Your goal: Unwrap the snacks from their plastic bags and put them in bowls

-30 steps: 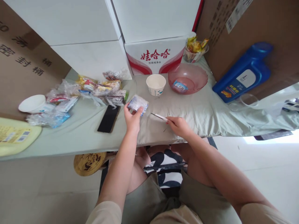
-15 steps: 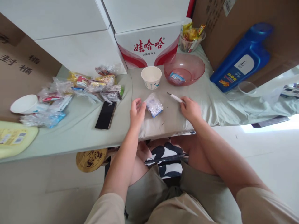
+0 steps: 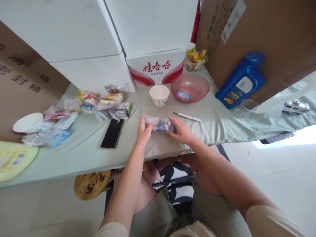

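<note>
Between my two hands is a small clear plastic packet (image 3: 160, 125) with blue and white inside. My left hand (image 3: 144, 130) grips its left end, fingers closed on the crinkled wrap. At its right end, my right hand (image 3: 180, 130) holds the packet between thumb and fingers. A white-handled craft knife (image 3: 189, 116) lies on the cloth just beyond my right hand, its dark tip pointing left. Behind the packet stands a white paper cup (image 3: 159, 96). To the right of it is a pink translucent bowl (image 3: 202, 86) with a blue-and-white packet (image 3: 184, 95) inside.
A black phone (image 3: 112, 133) and a heap of wrapped snacks (image 3: 106, 103) lie to the left, near a tipped white paper bowl (image 3: 29, 123). White cartons (image 3: 158, 67) block the back. A blue bottle (image 3: 240, 82) leans at right. The cloth-covered table (image 3: 89, 161) ends near my knees.
My right hand has let go of the craft knife, which now lies on the cloth, and has taken the packet's right end. My left hand has closed on the left end.
</note>
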Available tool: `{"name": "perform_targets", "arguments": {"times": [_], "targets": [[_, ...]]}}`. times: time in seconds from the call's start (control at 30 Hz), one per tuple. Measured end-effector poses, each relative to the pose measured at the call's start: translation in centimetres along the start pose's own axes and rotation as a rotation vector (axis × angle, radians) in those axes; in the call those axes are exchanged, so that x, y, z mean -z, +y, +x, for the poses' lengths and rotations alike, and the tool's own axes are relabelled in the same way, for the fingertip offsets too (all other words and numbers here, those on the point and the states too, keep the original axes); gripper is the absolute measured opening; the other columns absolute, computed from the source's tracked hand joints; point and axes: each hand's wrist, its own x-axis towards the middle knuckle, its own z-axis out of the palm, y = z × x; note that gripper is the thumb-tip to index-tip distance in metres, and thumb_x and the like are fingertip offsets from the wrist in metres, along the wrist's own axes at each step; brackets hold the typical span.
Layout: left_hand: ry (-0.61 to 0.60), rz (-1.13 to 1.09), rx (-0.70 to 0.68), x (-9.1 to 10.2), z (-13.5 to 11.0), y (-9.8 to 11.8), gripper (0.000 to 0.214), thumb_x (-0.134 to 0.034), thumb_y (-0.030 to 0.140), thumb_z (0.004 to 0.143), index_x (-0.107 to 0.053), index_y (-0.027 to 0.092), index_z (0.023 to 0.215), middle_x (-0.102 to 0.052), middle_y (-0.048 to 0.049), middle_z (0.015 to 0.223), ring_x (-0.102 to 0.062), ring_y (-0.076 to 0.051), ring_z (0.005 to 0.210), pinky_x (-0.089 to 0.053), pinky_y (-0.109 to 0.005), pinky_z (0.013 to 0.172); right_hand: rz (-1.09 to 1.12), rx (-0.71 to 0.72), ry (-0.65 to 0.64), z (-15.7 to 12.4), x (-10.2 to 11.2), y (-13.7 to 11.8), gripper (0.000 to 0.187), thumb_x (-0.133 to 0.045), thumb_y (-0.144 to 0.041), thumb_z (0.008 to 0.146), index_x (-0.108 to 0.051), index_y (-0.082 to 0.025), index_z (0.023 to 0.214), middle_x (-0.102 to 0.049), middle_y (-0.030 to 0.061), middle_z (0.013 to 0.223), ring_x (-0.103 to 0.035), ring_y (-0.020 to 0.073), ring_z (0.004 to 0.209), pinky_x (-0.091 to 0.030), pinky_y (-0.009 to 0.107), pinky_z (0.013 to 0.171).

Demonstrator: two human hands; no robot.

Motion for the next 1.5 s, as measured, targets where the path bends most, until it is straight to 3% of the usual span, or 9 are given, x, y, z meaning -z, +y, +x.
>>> {"name": "perform_targets", "arguments": {"times": [0.13,0.3,0.43,0.53,0.7,0.9,1.1,1.27,1.5], "targets": [[-0.046,-0.038,-0.124,0.0,-0.3,0.1,0.049,-0.077,0.033,0.074,-0.058,0.025,0.118,-0.067,-0.0069,0.118,-0.07,-0.018,0.092,-0.056,-0.029,0.077,0.07,-0.058,0.045,0.2,-0.3,-0.6,0.045,-0.057,-0.028,0.083,-0.061,-0.022,0.128,-0.067,0.012,0.114,-0.064,0.027,0.105,-0.052,0.043,0.094],[0.142,0.021,-0.137,0.4,-0.1,0.1,0.029,-0.072,0.019,0.07,-0.06,0.021,0.095,-0.067,-0.0001,0.083,-0.064,-0.013,0.073,-0.052,-0.025,0.069,0.102,-0.133,0.144,-0.5,1.3,0.7,0.022,-0.056,-0.023,0.077,-0.064,-0.023,0.098,-0.068,0.0082,0.101,-0.064,0.0261,0.096,-0.051,0.042,0.09],[0.23,-0.093,-0.049,1.6,0.4,0.6,0.049,-0.062,0.009,0.065,-0.055,0.024,0.111,-0.067,0.0014,0.087,-0.061,-0.011,0.064,-0.05,-0.023,0.061,0.096,-0.28,0.19,-0.8,2.7,1.9,0.033,-0.057,-0.025,0.072,-0.063,-0.022,0.104,-0.071,0.0095,0.106,-0.065,0.0271,0.097,-0.05,0.044,0.092],[0.202,-0.058,-0.059,2.1,0.5,0.7,0.036,-0.059,0.015,0.07,-0.06,0.024,0.105,-0.066,-0.0014,0.096,-0.062,-0.012,0.069,-0.05,-0.023,0.061,0.073,-0.306,0.18,-1.0,3.4,2.0,0.047,-0.056,-0.024,0.07,-0.062,-0.021,0.117,-0.072,0.0097,0.111,-0.065,0.0263,0.098,-0.051,0.042,0.09],[0.001,0.328,-0.188,1.8,0.1,0.3,0.018,-0.07,0.03,0.074,-0.072,0.022,0.09,-0.065,-0.0056,0.102,-0.064,-0.021,0.096,-0.052,-0.037,0.093,-0.114,-0.392,0.11,-1.1,3.9,1.6,0.046,-0.053,-0.038,0.085,-0.065,-0.023,0.126,-0.073,0.0083,0.099,-0.066,0.026,0.092,-0.052,0.039,0.084],[-0.034,0.512,-0.271,1.8,-0.1,0.4,0.007,-0.07,0.015,0.07,-0.066,0.02,0.068,-0.062,-0.0056,0.094,-0.065,-0.022,0.095,-0.051,-0.042,0.099,-0.318,-0.183,0.057,-1.4,3.9,2.1,0.026,-0.057,-0.034,0.089,-0.079,-0.024,0.098,-0.069,0.0107,0.1,-0.063,0.0241,0.09,-0.05,0.039,0.086],[-0.023,0.491,-0.334,2.2,-0.7,0.5,0.038,-0.076,0.015,0.071,-0.07,0.022,0.108,-0.058,-0.0084,0.123,-0.064,-0.019,0.098,-0.054,-0.038,0.096,-0.284,-0.042,0.261,-1.8,5.2,-0.2,0.028,-0.049,-0.033,0.096,-0.074,-0.023,0.09,-0.071,0.0119,0.11,-0.063,0.0257,0.104,-0.046,0.042,0.095],[-0.08,0.528,-0.413,2.5,-1.5,0.7,0.003,-0.07,0.016,0.077,-0.072,0.019,0.078,-0.057,-0.0095,0.126,-0.062,-0.023,0.114,-0.049,-0.043,0.107,-0.239,0.039,0.083,-3.3,6.1,-1.8,0.022,-0.048,-0.025,0.09,-0.07,-0.023,0.091,-0.074,0.0082,0.096,-0.067,0.0225,0.089,-0.046,0.038,0.086],[0.014,0.511,-0.588,3.3,-3.3,2.5,0.01,-0.062,0.019,0.081,-0.072,0.022,0.081,-0.065,-0.0074,0.12,-0.063,-0.023,0.115,-0.048,-0.044,0.108,-0.201,-0.035,-0.272,-4.7,6.2,-1.4,0.027,-0.048,-0.023,0.083,-0.073,-0.023,0.096,-0.074,0.0032,0.085,-0.062,0.0155,0.068,-0.041,0.028,0.066]]}}
